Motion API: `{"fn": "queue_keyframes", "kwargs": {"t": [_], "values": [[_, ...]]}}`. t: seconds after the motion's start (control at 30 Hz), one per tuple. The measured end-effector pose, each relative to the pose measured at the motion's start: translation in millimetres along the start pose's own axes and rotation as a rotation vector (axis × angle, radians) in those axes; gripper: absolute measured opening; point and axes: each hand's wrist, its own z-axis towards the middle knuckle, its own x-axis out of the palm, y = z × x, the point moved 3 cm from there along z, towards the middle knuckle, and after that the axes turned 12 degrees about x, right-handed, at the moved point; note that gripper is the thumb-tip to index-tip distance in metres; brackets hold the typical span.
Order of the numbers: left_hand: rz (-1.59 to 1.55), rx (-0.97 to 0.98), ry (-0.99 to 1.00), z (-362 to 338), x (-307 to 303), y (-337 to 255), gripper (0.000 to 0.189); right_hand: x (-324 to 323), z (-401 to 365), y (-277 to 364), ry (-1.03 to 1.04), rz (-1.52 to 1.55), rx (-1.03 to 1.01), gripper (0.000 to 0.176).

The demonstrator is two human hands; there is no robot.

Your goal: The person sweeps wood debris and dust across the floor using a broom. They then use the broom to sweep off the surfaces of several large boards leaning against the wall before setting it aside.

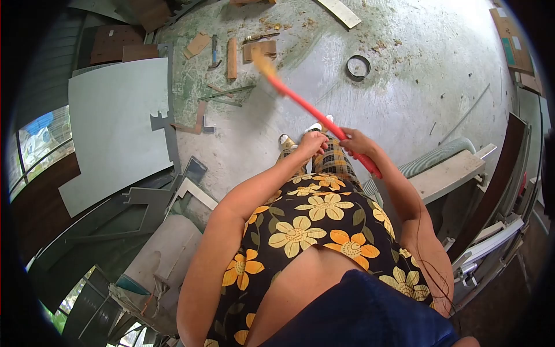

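I hold a broom with a red handle (306, 108) in both hands. My left hand (312, 142) grips the handle lower down, and my right hand (357, 142) grips it just behind, closer to my body. The straw-coloured broom head (265, 63) is blurred and sits out over the dusty concrete floor (404, 75), near wood offcuts (232, 58). My feet in light shoes (315, 127) show below my hands.
A large pale cut panel (115, 127) lies at the left. Wood scraps and sawdust (272, 26) litter the far floor. A dark ring (358, 67) lies on the floor. A grey ribbed hose (439, 156) and a board (448, 173) are at the right.
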Motion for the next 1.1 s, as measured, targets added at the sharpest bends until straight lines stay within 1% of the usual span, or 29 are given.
{"fn": "queue_keyframes", "kwargs": {"t": [0.03,0.13,0.23,0.3,0.37,0.47,0.57,0.6,0.67,0.7,0.73,0.77,0.83,0.93,1.0,1.03,1.1], "values": [[0.047,0.017,-0.012,-2.2,-5.1,-2.6,0.018,10.3,13.5,-1.5,0.080,-0.022,0.008,0.039],[0.054,0.044,-0.071,-7.5,-18.5,-3.5,0.017,24.1,54.1,4.3,0.216,-0.131,0.041,0.032],[0.009,0.044,-0.123,-5.5,-31.7,2.4,0.016,-2.0,89.0,14.0,0.142,-0.251,0.076,0.025],[-0.024,0.066,-0.174,-6.4,-37.4,7.8,0.016,-43.4,103.6,23.2,0.043,-0.213,0.119,0.020],[-0.034,0.043,-0.164,-9.4,-37.1,7.7,0.016,-81.3,117.6,25.1,-0.061,-0.013,0.106,0.021],[-0.066,0.021,-0.148,-7.0,-29.7,12.1,0.016,-97.3,111.4,43.9,-0.227,0.052,0.000,0.021],[-0.065,0.013,-0.114,-1.3,-21.4,11.6,0.016,-78.6,93.8,47.1,-0.354,0.051,-0.121,0.022],[-0.058,0.010,-0.097,1.2,-17.2,10.3,0.016,-67.2,79.0,44.5,-0.339,0.092,-0.127,0.023],[-0.070,0.007,-0.082,6.4,-13.1,5.3,0.016,-49.3,59.1,26.9,-0.296,0.077,-0.142,0.029],[-0.072,0.006,-0.074,9.3,-12.2,2.1,0.017,-40.0,37.3,25.8,-0.248,0.090,-0.116,0.029],[-0.059,0.024,-0.081,14.6,-12.8,1.1,0.018,-34.1,23.1,20.2,-0.148,0.099,-0.016,0.037],[-0.041,0.024,-0.072,18.6,-12.9,0.7,0.017,-31.3,14.8,11.3,-0.045,0.105,0.050,0.038],[0.006,0.031,-0.045,23.8,-13.4,-9.8,0.017,-30.4,-2.4,-2.7,0.072,0.135,0.125,0.037],[0.025,0.081,-0.022,38.0,-15.4,-13.3,0.017,-47.1,-0.6,-27.1,0.093,0.008,0.226,0.033],[0.028,0.088,-0.014,41.7,-13.6,-20.6,0.016,-71.8,21.0,-45.5,-0.031,-0.066,0.222,0.028],[0.046,0.089,0.004,45.7,-13.0,-22.6,0.016,-84.6,26.7,-44.9,-0.087,-0.106,0.221,0.027],[0.081,0.084,0.030,49.8,-12.5,-23.7,0.016,-107.8,29.8,-37.6,-0.197,-0.054,0.190,0.022]]}}
